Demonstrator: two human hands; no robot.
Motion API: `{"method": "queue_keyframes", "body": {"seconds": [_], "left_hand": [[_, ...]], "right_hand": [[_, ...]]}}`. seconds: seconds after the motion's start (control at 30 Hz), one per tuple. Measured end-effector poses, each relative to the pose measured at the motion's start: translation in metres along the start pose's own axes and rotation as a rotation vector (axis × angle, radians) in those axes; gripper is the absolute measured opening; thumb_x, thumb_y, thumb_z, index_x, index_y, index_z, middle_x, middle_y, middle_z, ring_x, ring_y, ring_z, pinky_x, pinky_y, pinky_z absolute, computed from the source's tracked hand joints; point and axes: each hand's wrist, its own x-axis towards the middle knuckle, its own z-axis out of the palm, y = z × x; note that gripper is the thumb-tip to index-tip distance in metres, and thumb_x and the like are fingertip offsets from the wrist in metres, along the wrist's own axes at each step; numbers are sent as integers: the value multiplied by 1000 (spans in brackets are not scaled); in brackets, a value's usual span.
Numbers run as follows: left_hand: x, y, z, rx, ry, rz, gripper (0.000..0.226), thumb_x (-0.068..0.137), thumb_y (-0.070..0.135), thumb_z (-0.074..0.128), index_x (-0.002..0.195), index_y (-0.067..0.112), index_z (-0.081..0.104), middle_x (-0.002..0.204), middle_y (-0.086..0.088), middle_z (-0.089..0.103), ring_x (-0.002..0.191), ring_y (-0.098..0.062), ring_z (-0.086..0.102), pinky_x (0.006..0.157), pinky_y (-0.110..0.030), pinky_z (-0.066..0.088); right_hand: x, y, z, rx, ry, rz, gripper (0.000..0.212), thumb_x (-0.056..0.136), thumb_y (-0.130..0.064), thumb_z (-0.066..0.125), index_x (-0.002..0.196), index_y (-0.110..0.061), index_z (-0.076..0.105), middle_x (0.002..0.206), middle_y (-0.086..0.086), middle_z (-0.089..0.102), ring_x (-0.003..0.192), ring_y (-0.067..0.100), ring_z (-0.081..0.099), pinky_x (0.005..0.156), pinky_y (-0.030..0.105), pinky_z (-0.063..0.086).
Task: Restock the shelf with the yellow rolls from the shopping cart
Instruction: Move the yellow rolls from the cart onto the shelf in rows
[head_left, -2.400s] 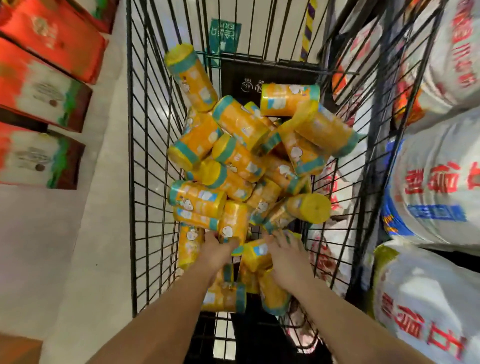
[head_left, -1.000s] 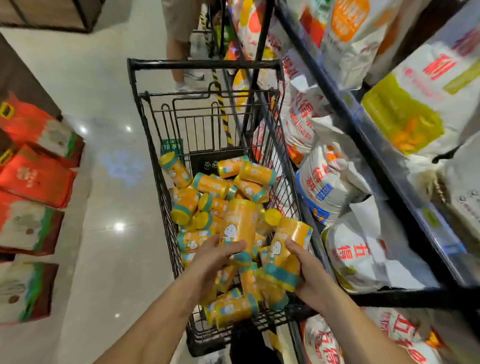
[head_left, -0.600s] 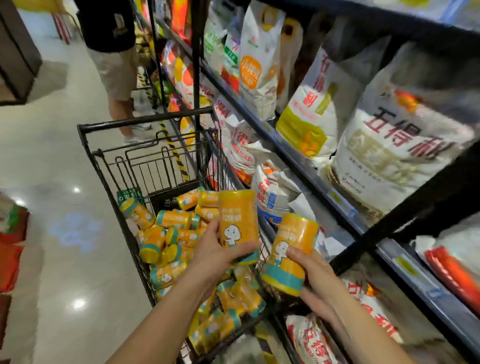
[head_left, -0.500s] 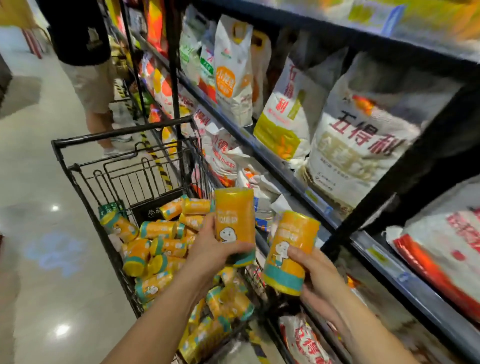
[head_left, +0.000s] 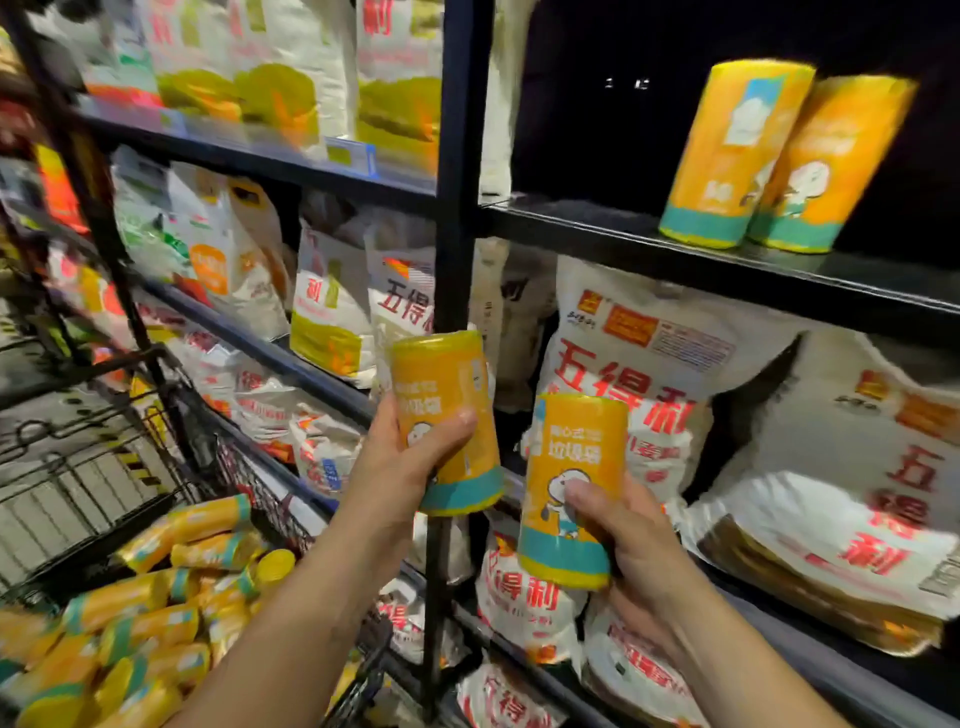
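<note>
My left hand (head_left: 400, 467) grips one yellow roll (head_left: 441, 395) with a teal band, held upright in front of the black shelf post. My right hand (head_left: 623, 535) holds a second yellow roll (head_left: 571, 467), also upright, slightly lower and to the right. Two more yellow rolls (head_left: 727, 150) stand side by side on the dark upper shelf (head_left: 597, 228) at the upper right, above both hands. The shopping cart (head_left: 171, 467) at lower left holds several loose yellow rolls (head_left: 156, 623) lying in a pile.
White flour sacks (head_left: 649, 364) with red characters fill the shelf behind my hands and the rows below. More bags line the left shelves. A vertical black post (head_left: 462, 156) divides the shelving. The upper shelf has bare room left of the two standing rolls.
Both hands lifted a roll each out of the cart and raised them. My view swung from the cart up and right to the shelving, bringing the upper shelf with two rolls into sight.
</note>
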Motion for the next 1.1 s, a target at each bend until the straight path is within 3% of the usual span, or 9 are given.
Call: {"method": "queue_keyframes", "body": {"seconds": [0.07, 0.17, 0.33, 0.47, 0.67, 0.9, 1.1], "left_hand": [[-8, 8, 36, 5, -41, 20, 63, 70, 30, 83, 126, 25, 56, 112, -1, 73, 101, -20, 71, 80, -37, 58], [-19, 19, 84, 37, -111, 61, 58, 69, 29, 85, 120, 23, 58, 109, -1, 74, 98, -19, 72, 77, -34, 58], [-30, 34, 155, 94, -198, 138, 64, 64, 28, 85, 120, 18, 56, 106, 0, 74, 96, -17, 72, 75, -31, 56], [-38, 50, 204, 135, -309, 221, 60, 66, 30, 85, 118, 24, 56, 101, 8, 74, 91, -7, 70, 70, -22, 54], [-40, 79, 262, 127, -392, 273, 55, 73, 46, 71, 123, 32, 56, 115, 9, 71, 106, -10, 68, 93, -42, 54], [-10, 104, 285, 240, -334, 360, 49, 76, 45, 78, 119, 29, 60, 112, 8, 72, 106, -14, 68, 97, -49, 52], [19, 132, 287, 453, -255, 476, 63, 71, 37, 84, 122, 25, 49, 112, 8, 66, 102, -12, 66, 80, -33, 55]], "right_hand": [[-21, -22, -26, -32, 23, -48, 65, 64, -18, 78, 125, -11, 58, 106, 16, 74, 86, 30, 73, 66, 39, 60], [-51, -53, -59, -87, 52, -119, 61, 64, -18, 77, 122, -15, 58, 106, 13, 75, 89, 30, 73, 69, 40, 61], [-94, -99, -104, -155, 121, -261, 72, 49, -32, 82, 115, -17, 60, 100, 11, 75, 86, 29, 73, 70, 42, 60], [-122, -130, -130, -145, 173, -364, 73, 49, -31, 81, 116, -16, 59, 99, 11, 75, 85, 28, 73, 73, 43, 61], [-152, -178, -152, -185, 228, -474, 59, 61, -22, 78, 116, -21, 59, 100, 8, 75, 89, 25, 73, 71, 36, 60], [-159, -218, -163, -275, 279, -566, 50, 68, -29, 72, 116, -27, 59, 101, 0, 75, 92, 21, 74, 68, 31, 60], [-139, -247, -155, -405, 351, -613, 56, 68, -37, 83, 118, -24, 60, 104, -1, 75, 94, 20, 74, 74, 36, 60]]}}
